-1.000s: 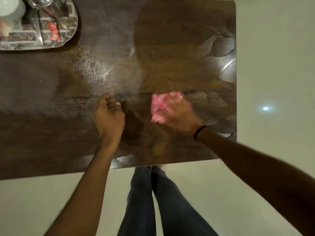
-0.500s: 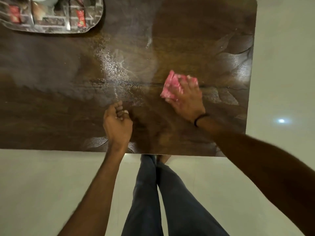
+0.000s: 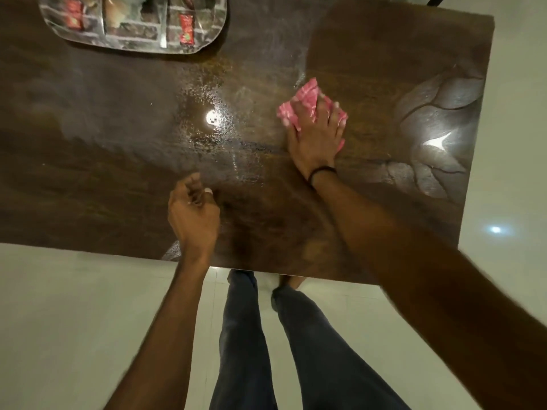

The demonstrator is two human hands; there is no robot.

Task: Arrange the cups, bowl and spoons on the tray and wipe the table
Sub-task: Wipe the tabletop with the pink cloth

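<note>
Wiping stage, by the look of it: right hand point(image 3: 315, 137) flat, fingers spread, pressing a pink checked cloth point(image 3: 299, 106) onto the dark wooden table point(image 3: 88, 173), right of centre. Left hand point(image 3: 192, 214) loosely curled, holding nothing, resting or hovering near the front edge; contact with the surface cannot be told. Tray point(image 3: 133, 28) at the far left, cut by the top of the frame, carrying red sachets point(image 3: 186, 31) and blurred pieces, cups, bowl and spoons not distinguishable.

Risks, as judgement only:
- Wet, speckled patch point(image 3: 213, 119) just left of the cloth, glaring under a light reflection; easily missed or smeared into streaks if passes do not overlap.
- Sweep carried far left and away could nudge the tray and rattle its load.
- Push toward the right edge or front edge could flick droplets onto the pale tiled floor point(image 3: 74, 306), near the bare feet, hence slippery.
- Cloth bunched under the palm, so narrow contact and uneven wiping.

Open room: broad bare surface to the left and front; right edge near the cloth; carved leaf relief point(image 3: 438, 113) at the right side likely to trap moisture.
</note>
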